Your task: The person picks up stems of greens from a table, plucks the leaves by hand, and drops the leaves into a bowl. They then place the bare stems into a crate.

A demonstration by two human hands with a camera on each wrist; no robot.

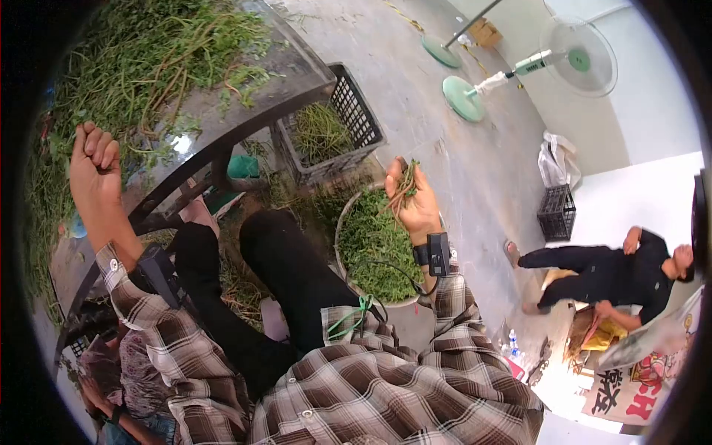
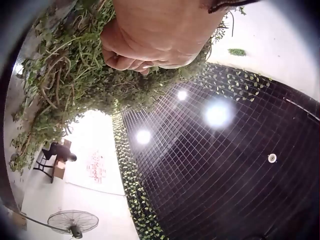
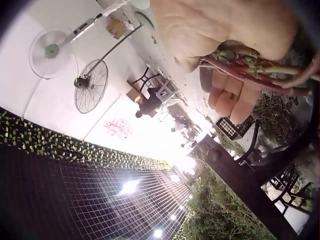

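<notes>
My right hand grips a small bunch of reddish-brown leafy stems, with the fingers curled round them in the right wrist view. It is over the far right rim of a round tub filled with chopped-looking leafy greens. My left hand is curled into a fist beside a big heap of long-stemmed greens on the dark table. In the left wrist view the fist overlaps the heap, and nothing shows between its fingers.
Beyond the table edge, a black plastic crate holds loose stems. Standing fans are at the upper right. A person in dark clothes stands at the right. Another person's arm shows at lower left.
</notes>
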